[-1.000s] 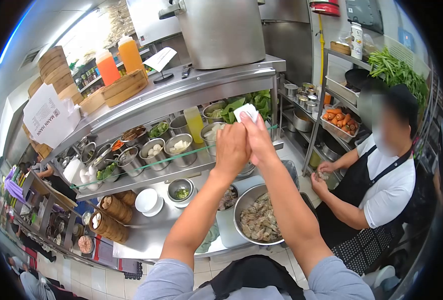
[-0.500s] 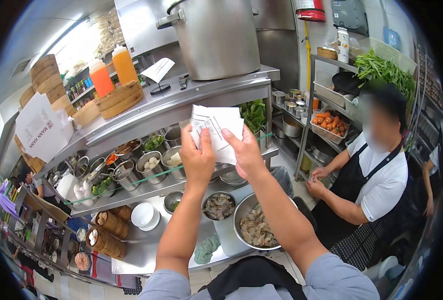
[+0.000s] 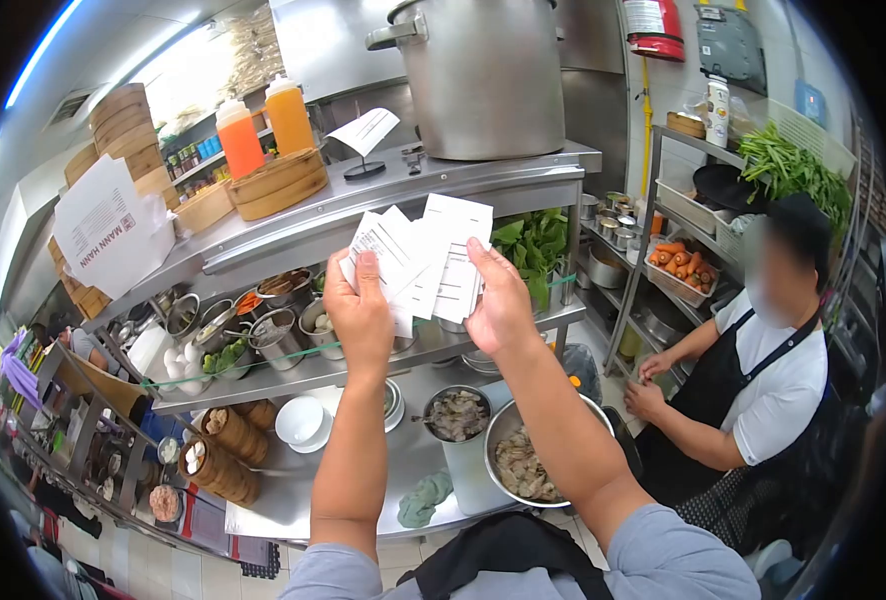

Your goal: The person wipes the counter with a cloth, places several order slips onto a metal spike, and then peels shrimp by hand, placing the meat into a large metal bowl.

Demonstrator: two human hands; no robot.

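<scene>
Several white printed paper slips (image 3: 403, 262) are fanned out in front of me at the middle of the view. My left hand (image 3: 361, 312) pinches the left part of the fan, its thumb lying over the paper. On the right, my right hand (image 3: 501, 308) grips more slips (image 3: 455, 245) between thumb and fingers. Both hands are raised before the steel shelf (image 3: 363, 215). Below them on the worktop are a small pot of shrimp (image 3: 458, 412) and a large steel bowl of shrimp (image 3: 528, 465).
A person in a black apron (image 3: 753, 390) stands at the right beside a rack with carrots (image 3: 681, 265). A large stockpot (image 3: 483, 80) and squeeze bottles (image 3: 240, 140) top the shelf. Bamboo steamers (image 3: 228, 470), white bowls (image 3: 300, 420) and a green cloth (image 3: 425, 500) lie below.
My hands have moved apart slightly, and the slips are spread into a wider fan. The camera view has shifted, so the surroundings appear farther right.
</scene>
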